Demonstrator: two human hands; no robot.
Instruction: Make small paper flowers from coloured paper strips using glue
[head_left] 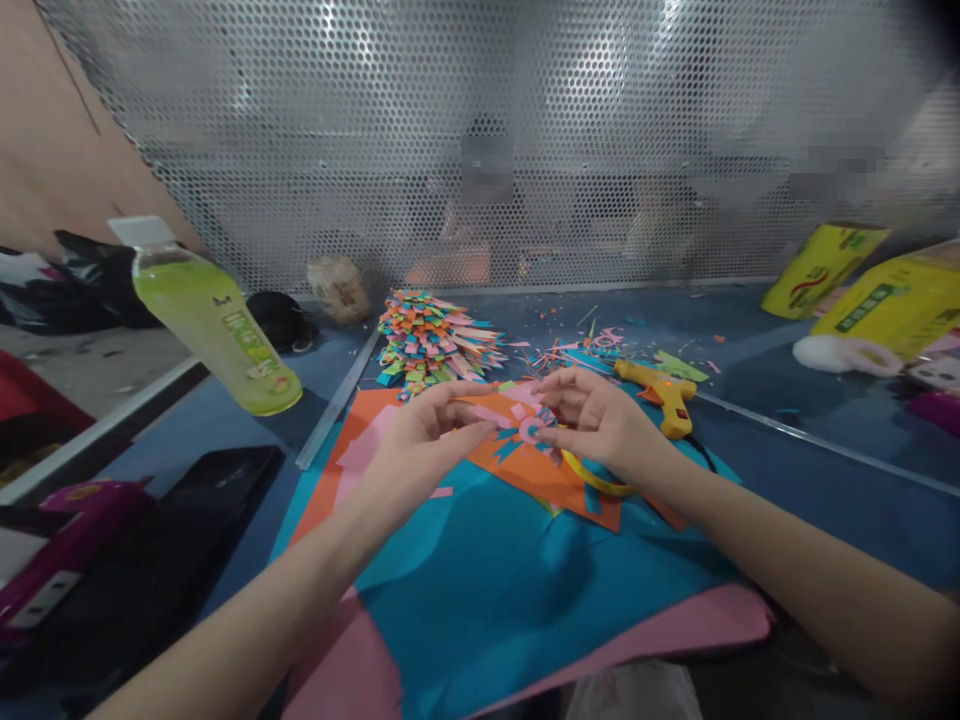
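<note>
A small fringed paper flower (531, 430) in pink and blue is between my two hands, over stacked coloured paper. My right hand (596, 420) pinches its right side with thumb and fingers. At the flower's left, the fingers of my left hand (439, 425) close on pink fringe; the exact contact is partly hidden. Under the hands lie orange paper (517, 480) and a large blue sheet (480, 580). The yellow handle (600, 482) of what may be scissors shows below my right hand.
A cone of layered paper strips (427, 340) stands behind my hands. Scraps (585, 345) and a yellow glue gun (664, 390) lie to the right. A green drink bottle (225, 325), black phone-like slab (202, 520) and purple stapler-like object (67, 560) are left. Perforated metal (562, 130) closes the back.
</note>
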